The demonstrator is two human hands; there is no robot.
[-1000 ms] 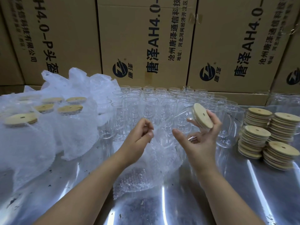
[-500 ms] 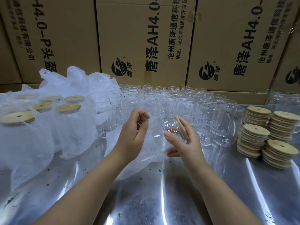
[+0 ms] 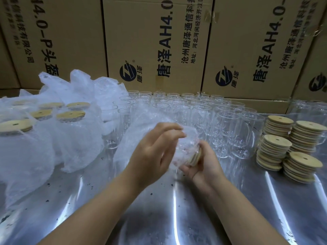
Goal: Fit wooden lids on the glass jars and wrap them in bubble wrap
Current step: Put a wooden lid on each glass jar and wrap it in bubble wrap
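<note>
hovering over a shiny tabletop (image 3: 159,213) speckled with dark crumbs. cupping the lidded end of a glass jar (image 3: 185,147) from below in the right hand (image 3: 203,167), curling the fingers (image 3: 185,169) under it and laying the thumb beside the rim of its wooden lid (image 3: 195,157). keeping the jar on its side, well off the tabletop, lid end turned right and toward the wearer. arching the left hand (image 3: 154,156) over the jar's body, clasping bubble wrap (image 3: 141,137) to the glass with bent fingers (image 3: 169,128); blurring there, so hiding where each fingertip is touching. letting the rest of the sheet trail down to the tabletop, left of the hands.

farther out on the left, showing wrapped jars (image 3: 53,138) with lids on, crowding together in white wrap. on the right, showing four lid stacks (image 3: 283,147) close beside each other. beyond the hands, showing rows of bare open jars (image 3: 194,110). at the back, closing off the view with cardboard boxes (image 3: 150,41) bearing dark print.
</note>
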